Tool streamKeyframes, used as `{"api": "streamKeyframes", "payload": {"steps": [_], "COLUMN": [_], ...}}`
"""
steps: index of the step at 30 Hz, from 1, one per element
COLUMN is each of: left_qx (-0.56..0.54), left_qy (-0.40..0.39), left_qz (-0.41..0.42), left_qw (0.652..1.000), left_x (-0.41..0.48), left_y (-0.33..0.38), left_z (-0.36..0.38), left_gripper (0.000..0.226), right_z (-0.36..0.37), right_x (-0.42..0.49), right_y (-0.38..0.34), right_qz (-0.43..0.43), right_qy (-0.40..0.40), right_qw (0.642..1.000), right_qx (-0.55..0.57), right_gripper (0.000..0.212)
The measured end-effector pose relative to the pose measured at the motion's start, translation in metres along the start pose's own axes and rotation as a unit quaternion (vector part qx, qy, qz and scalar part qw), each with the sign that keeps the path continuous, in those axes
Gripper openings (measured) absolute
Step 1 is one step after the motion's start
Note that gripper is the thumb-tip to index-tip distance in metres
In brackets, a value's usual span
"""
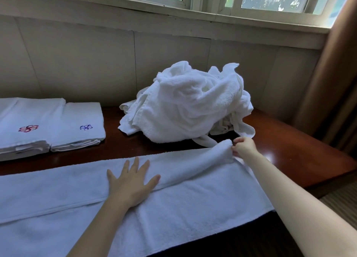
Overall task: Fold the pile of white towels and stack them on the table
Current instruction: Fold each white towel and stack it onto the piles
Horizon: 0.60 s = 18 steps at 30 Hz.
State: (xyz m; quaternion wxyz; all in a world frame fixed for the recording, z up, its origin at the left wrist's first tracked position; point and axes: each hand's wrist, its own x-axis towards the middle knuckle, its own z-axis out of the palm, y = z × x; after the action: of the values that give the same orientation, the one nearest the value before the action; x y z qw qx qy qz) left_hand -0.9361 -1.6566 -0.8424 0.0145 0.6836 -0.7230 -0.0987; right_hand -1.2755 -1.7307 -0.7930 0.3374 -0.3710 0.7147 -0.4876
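While the left hand [131,181] lies flat on the terry towel [193,198], the right hand [244,146] pinches its rolled corner.

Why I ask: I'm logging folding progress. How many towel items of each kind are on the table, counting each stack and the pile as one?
Folded: 2, the red-emblem stack and the blue-emblem stack
Heaped: 1, the unfolded pile
Laid out: 1, the spread towel, pressed by the left hand, pinched by the right hand
Total: 4
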Motion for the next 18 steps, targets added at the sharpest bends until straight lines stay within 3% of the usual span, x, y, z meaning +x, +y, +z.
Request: {"api": "streamKeyframes", "payload": {"steps": [1,3,7,13,16,18], "left_qx": [0.004,0.01,0.003,0.002,0.001,-0.001], "left_qy": [0.01,0.024,0.028,0.024,0.02,0.022], "left_qz": [0.003,0.01,0.012,0.012,0.013,0.015], "left_qw": [1.0,1.0,1.0,1.0,1.0,1.0], "left_x": [0.0,-0.002,-0.001,-0.001,-0.001,-0.001], "left_y": [0.0,0.0,0.001,0.001,0.001,0.001], "left_z": [0.001,0.003,0.005,0.004,0.002,0.0], "left_gripper": [0.076,0.077,0.076,0.075,0.075,0.074], "right_z": [0.002,0.004,0.01,0.014,0.013,0.006], "right_x": [0.0,0.004,0.01,0.011,0.012,0.013], "right_y": [0.003,0.01,0.002,-0.012,-0.016,-0.016], "right_qz": [0.024,0.048,0.019,0.058,0.083,0.069], "right_qy": [-0.03,-0.073,-0.081,-0.138,-0.111,-0.119], "right_qw": [0.998,0.986,0.987,0.978,0.977,0.974], "right_qx": [-0.05,-0.145,-0.139,-0.148,-0.163,-0.177], "right_gripper": [0.004,0.027,0.034,0.049,0.032,0.007]}}
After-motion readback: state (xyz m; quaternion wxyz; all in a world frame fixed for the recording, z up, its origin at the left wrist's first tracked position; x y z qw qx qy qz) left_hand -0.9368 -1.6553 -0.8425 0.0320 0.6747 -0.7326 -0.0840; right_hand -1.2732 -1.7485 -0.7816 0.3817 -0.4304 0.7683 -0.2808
